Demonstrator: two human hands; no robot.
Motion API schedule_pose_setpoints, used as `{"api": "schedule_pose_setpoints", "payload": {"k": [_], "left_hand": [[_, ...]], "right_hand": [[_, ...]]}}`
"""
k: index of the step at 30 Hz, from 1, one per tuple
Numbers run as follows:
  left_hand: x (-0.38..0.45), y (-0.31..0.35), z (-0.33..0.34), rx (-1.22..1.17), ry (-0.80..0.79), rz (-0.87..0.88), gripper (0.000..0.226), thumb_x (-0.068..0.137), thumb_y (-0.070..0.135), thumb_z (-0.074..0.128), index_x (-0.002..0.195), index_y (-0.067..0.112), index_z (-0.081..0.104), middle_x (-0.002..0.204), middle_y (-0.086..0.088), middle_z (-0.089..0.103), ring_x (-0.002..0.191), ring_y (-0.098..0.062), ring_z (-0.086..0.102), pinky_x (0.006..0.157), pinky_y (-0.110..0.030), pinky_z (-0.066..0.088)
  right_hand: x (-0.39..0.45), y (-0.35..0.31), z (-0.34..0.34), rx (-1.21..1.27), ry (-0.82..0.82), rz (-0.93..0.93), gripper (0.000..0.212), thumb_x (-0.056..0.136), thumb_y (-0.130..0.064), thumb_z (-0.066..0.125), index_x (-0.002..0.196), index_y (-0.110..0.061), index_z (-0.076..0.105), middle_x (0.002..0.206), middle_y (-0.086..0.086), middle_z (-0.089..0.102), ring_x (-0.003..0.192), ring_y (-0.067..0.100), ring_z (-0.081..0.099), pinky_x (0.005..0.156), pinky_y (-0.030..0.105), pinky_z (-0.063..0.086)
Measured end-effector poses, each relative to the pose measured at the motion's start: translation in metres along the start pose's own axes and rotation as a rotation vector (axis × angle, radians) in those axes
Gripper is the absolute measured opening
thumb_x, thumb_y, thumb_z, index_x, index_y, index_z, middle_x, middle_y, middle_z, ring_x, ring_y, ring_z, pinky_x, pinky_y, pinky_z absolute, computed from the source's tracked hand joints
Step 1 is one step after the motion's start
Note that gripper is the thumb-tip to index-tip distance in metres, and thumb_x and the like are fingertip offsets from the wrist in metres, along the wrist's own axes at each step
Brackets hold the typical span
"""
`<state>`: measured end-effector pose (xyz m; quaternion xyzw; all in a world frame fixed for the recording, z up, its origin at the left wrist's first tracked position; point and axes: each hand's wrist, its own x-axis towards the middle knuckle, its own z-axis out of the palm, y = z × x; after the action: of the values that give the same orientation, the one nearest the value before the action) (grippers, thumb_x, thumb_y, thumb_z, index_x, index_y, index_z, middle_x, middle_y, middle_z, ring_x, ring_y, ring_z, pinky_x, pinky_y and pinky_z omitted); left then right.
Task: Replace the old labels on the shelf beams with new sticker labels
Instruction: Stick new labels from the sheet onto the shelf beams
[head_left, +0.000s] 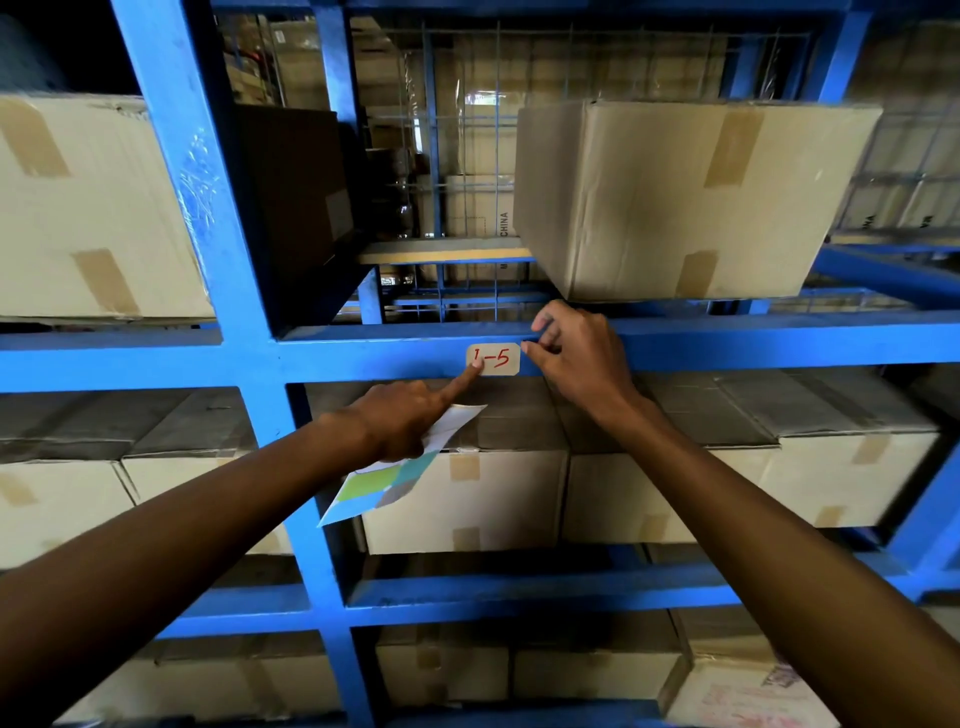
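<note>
I see white rounded sticker label (493, 359) marked 1-5 on blue steel shelf beam (727, 345), left hand (402, 423) grip clamped on multicoloured backing sheet (395, 475), index pressing label, right hand (576, 353) fingertips pinched together at label's right edge

Warehouse storeroom. Blue steel racking (249, 291) is standing in tiers; taped cardboard cartons (685, 197) are filling every bay; wire mesh (467, 130) is backing the far side; a handwritten location label (493, 359), "1-5", is marking one beam (753, 345).

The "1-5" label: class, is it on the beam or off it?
On. The label lies flat on the blue beam, the left hand forefinger pressing its left edge.
</note>
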<state>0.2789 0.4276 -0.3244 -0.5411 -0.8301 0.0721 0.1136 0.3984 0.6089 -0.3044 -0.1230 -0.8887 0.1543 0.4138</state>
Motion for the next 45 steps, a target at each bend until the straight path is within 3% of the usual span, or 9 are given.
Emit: {"api": "schedule_pose_setpoints", "payload": {"k": [11,18,21,24,30,35,38,42,45], "left_hand": [[0.004,-0.010,-0.014,0.138,-0.026,-0.066,0.110,0.086,0.004,0.060,0.141,0.030,-0.031,0.097,-0.016,0.061,0.067,-0.020,0.051,0.066,-0.035,0.048],[0.000,-0.001,-0.004,0.184,0.047,0.022,0.098,0.088,0.008,0.057,0.146,0.031,-0.019,0.084,-0.012,0.060,0.063,-0.024,0.053,0.056,-0.033,0.036],[0.000,-0.005,0.000,0.212,0.030,0.019,0.099,0.088,0.005,0.056,0.145,0.030,-0.021,0.058,-0.002,0.032,0.046,-0.013,0.027,0.054,-0.033,0.035],[0.001,-0.007,0.001,0.217,0.019,0.027,0.101,0.087,0.004,0.056,0.143,0.030,-0.025,0.057,-0.001,0.025,0.047,-0.013,0.025,0.055,-0.033,0.037],[-0.006,-0.012,0.000,-0.137,-0.105,0.088,0.104,0.085,0.013,0.065,0.146,0.034,-0.016,0.102,-0.016,0.061,0.078,-0.021,0.054,0.075,-0.038,0.050],[-0.021,-0.023,0.001,-0.555,-0.043,0.164,0.100,0.081,0.022,0.072,0.149,0.033,0.000,0.153,-0.005,0.032,0.093,-0.013,0.054,0.098,-0.032,0.040],[-0.026,-0.033,0.003,-0.712,0.059,0.200,0.100,0.077,0.029,0.076,0.150,0.027,0.007,0.156,-0.002,0.027,0.133,-0.017,0.037,0.104,-0.021,0.028],[-0.040,-0.050,0.000,-0.925,0.133,0.235,0.101,0.070,0.033,0.081,0.148,0.031,0.018,0.152,0.005,0.033,0.133,-0.007,0.034,0.106,-0.022,0.030],[-0.049,-0.061,-0.004,-1.034,0.182,0.340,0.100,0.065,0.026,0.085,0.146,0.025,0.027,0.143,0.012,0.040,0.128,-0.002,0.039,0.101,-0.010,0.030]], "right_hand": [[0.008,0.009,0.003,-0.153,-0.028,-0.085,0.024,0.076,-0.031,0.072,0.085,-0.018,0.054,0.084,-0.002,0.055,0.082,0.013,0.047,0.075,0.026,0.030],[0.005,0.011,0.013,-0.336,-0.156,-0.165,0.072,0.074,-0.046,0.069,0.133,-0.015,0.042,0.135,0.010,0.046,0.125,0.027,0.039,0.105,0.039,0.029],[0.004,0.014,0.016,-0.343,-0.188,-0.148,0.065,0.078,-0.042,0.067,0.133,-0.017,0.043,0.133,0.007,0.049,0.125,0.025,0.039,0.107,0.039,0.025],[0.007,0.018,0.008,-0.252,-0.217,-0.117,0.058,0.080,-0.035,0.067,0.133,-0.021,0.046,0.134,0.005,0.051,0.126,0.022,0.039,0.107,0.038,0.022],[0.006,0.018,-0.001,-0.150,-0.198,-0.078,0.048,0.081,-0.022,0.067,0.127,-0.020,0.053,0.136,0.004,0.054,0.128,0.020,0.043,0.106,0.036,0.023],[-0.024,-0.003,0.001,-0.053,0.043,-0.005,0.028,0.083,-0.018,0.061,0.111,-0.017,0.060,0.114,0.007,0.057,0.110,0.024,0.048,0.088,0.029,0.032],[-0.044,-0.028,0.001,0.159,-0.073,0.189,0.032,0.081,-0.021,0.064,0.113,-0.022,0.058,0.108,0.002,0.060,0.107,0.019,0.053,0.089,0.034,0.044],[-0.067,-0.071,0.005,0.457,-0.405,0.452,0.044,0.081,-0.002,0.065,0.122,-0.014,0.055,0.117,0.012,0.064,0.113,0.024,0.058,0.098,0.039,0.048],[-0.088,-0.105,0.009,0.484,-0.407,0.500,0.028,0.082,0.004,0.062,0.107,-0.010,0.063,0.109,0.018,0.067,0.099,0.022,0.063,0.092,0.036,0.050]]}}
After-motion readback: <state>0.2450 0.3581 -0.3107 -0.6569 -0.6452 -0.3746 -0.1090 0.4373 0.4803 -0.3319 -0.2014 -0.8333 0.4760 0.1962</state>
